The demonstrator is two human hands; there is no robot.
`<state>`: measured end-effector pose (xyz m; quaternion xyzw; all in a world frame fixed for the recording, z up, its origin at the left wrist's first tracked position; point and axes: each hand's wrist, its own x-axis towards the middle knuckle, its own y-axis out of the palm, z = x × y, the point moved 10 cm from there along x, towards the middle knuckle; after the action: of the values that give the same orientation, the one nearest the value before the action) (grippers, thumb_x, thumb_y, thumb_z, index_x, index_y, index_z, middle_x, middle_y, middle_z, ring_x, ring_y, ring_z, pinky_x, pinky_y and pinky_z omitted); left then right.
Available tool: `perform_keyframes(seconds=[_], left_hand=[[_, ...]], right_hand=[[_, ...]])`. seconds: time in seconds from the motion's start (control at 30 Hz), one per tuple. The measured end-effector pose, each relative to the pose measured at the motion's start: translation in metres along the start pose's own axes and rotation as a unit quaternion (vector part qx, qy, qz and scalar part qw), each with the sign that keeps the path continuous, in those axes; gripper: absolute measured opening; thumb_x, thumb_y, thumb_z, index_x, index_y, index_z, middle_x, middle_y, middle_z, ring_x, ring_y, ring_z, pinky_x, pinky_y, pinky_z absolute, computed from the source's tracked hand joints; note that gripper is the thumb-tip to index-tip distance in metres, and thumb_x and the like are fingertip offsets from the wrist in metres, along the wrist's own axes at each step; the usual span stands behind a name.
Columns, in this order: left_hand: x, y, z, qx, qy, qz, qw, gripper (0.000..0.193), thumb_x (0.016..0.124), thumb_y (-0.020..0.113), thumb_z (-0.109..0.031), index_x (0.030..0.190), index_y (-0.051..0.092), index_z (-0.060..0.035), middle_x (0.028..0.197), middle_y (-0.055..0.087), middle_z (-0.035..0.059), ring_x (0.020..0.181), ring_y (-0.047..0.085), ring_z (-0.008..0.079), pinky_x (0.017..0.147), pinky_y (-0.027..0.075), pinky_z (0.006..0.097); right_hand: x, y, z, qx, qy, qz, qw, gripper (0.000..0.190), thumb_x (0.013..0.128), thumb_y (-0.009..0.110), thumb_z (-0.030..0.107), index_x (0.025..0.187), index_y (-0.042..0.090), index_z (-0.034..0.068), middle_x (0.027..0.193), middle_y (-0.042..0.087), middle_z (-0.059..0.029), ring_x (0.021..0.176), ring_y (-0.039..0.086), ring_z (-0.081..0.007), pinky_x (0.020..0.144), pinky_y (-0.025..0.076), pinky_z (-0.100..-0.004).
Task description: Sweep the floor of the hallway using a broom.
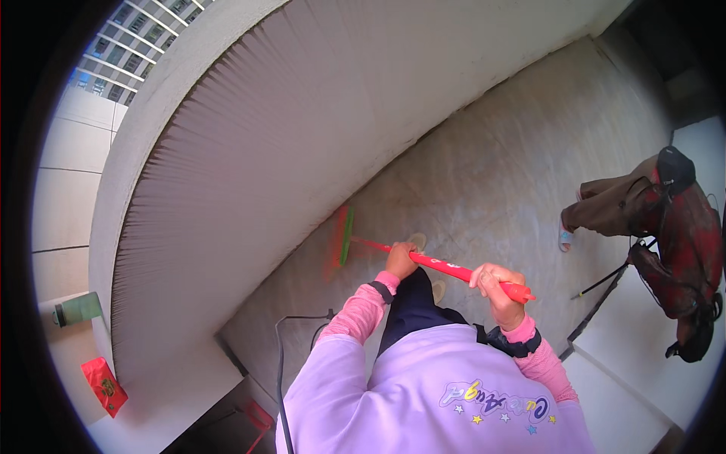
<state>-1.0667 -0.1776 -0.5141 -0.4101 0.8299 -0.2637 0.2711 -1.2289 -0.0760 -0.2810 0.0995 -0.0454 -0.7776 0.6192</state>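
Observation:
Both my hands are wrapped around the red handle (445, 265) of a broom. My left hand (401, 261) grips it lower down, and my right hand (499, 289) closes around it near the top end. The handle slants down to the left. At its far end the green broom head (347, 235) with reddish, blurred bristles is at the grey floor, close to the foot of the curved wall. My light-soled shoes (438, 291) show just beyond my dark trousers.
A curved pale wall (272, 147) runs along the left and far side. On a ledge lie a green bottle (79, 310) and a red packet (105, 387). At right, another person (675, 221) stands beside a thin black pole (604, 282). A dark cable (278, 363) hangs by my left arm.

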Motion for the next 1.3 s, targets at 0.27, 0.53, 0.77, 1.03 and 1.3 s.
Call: perform_keyframes(seconds=[0.27,0.53,0.77,1.03,1.3], left_hand=[[0.094,0.042,-0.118,-0.073,0.151,0.085,0.982,0.023,0.073,0.067,-0.02,0.064,0.054,-0.0028,0.07,0.057,0.0146,0.076,0.052,0.0355,0.069,0.042,0.0437],[0.094,-0.001,-0.166,-0.097,0.161,0.088,0.978,0.027,0.073,0.069,-0.024,0.065,0.054,-0.0021,0.07,0.057,0.014,0.077,0.053,0.0334,0.067,0.043,0.042],[0.101,0.003,-0.082,0.03,0.072,0.162,0.984,0.025,0.073,0.067,-0.023,0.065,0.055,-0.0023,0.071,0.059,0.0161,0.079,0.054,0.0368,0.07,0.044,0.0452],[0.153,0.059,-0.132,-0.026,0.221,0.126,0.967,0.024,0.069,0.069,-0.016,0.061,0.05,-0.0026,0.066,0.055,0.0153,0.068,0.05,0.0354,0.065,0.04,0.0415],[0.099,0.103,-0.229,-0.176,0.275,0.234,0.916,0.026,0.071,0.069,-0.016,0.062,0.049,-0.0022,0.064,0.053,0.0131,0.07,0.049,0.0318,0.066,0.041,0.0398]], right_hand=[[0.002,-0.033,0.086,-0.114,-0.115,-0.153,0.975,0.03,0.084,0.051,0.002,0.057,0.037,0.004,0.058,0.046,-0.0055,0.063,0.053,-0.02,0.059,0.041,-0.0304],[0.005,-0.048,0.137,-0.062,-0.128,-0.199,0.97,0.03,0.084,0.05,0.007,0.056,0.038,0.004,0.057,0.043,-0.0044,0.06,0.048,-0.0198,0.057,0.039,-0.0317],[0.037,-0.064,0.05,0.114,-0.016,-0.28,0.953,0.03,0.087,0.045,0.006,0.058,0.045,0.002,0.058,0.042,-0.0039,0.067,0.05,-0.0186,0.065,0.051,-0.0414],[0.023,-0.086,0.046,0.042,-0.067,-0.368,0.927,0.029,0.085,0.046,0.003,0.056,0.04,0.002,0.058,0.043,-0.0055,0.066,0.05,-0.0185,0.063,0.039,-0.031],[-0.032,-0.069,0.128,-0.155,-0.094,-0.359,0.916,0.029,0.082,0.049,0.002,0.056,0.036,0.004,0.057,0.042,-0.0044,0.063,0.05,-0.0201,0.059,0.037,-0.0307]])
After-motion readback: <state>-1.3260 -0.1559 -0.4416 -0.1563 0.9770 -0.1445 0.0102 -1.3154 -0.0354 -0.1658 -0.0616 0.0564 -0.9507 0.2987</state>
